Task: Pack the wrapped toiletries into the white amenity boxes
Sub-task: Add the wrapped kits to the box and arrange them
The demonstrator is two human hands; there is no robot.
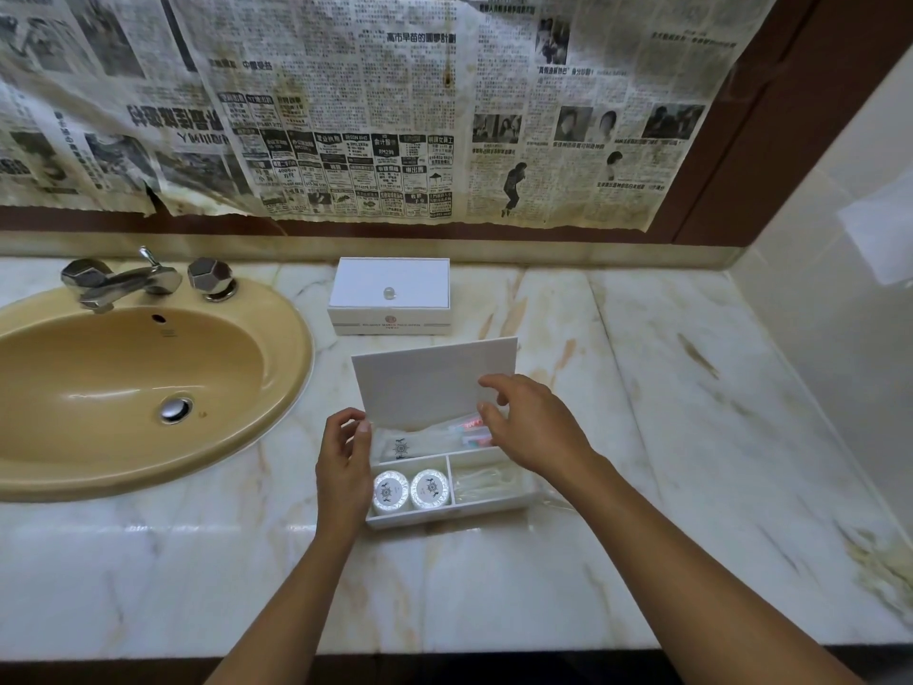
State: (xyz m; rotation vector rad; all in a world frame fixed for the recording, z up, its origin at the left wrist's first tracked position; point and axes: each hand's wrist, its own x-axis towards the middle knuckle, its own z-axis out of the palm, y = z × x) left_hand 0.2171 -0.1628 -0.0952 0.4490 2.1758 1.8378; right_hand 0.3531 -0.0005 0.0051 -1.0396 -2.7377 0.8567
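Open box [447, 511] at centre of counter [642, 437], lid [425, 383] tilted up. Left hand [343, 462] pinches the lid's 9 o'clock edge; right hand [531, 422] hovers, fingers loose, over wrapped toiletries [420, 444]. Two soaps [411, 489] inside. Closed box [390, 296] at 12.

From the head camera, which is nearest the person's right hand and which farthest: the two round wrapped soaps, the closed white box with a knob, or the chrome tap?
Measured from the right hand:
1. Two round wrapped soaps, in the open box's front left compartment, just below and left.
2. Closed white box with a knob, behind on the marble counter.
3. Chrome tap, far left at the beige basin.
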